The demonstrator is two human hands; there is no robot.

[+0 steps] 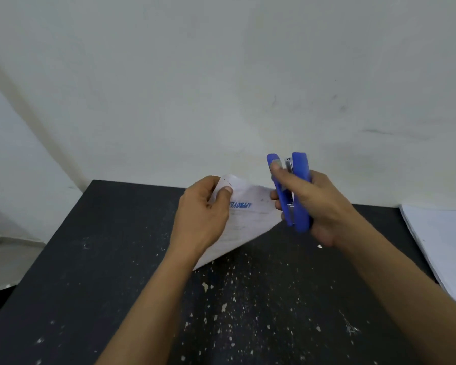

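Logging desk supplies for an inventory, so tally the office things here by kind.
Staplers: 1, the blue stapler, gripped by the right hand.
Papers in hand: 1, the stamped paper, pinched by the left hand.
Paper stacks: 1, the white stack on the black table.
Total: 3

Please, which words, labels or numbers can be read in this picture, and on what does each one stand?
"APPROVE": blue stamp, upside down on the paper; the left hand hides its end.
Faint grey print on the paper: too blurred to read.
Stapler: no lettering readable.
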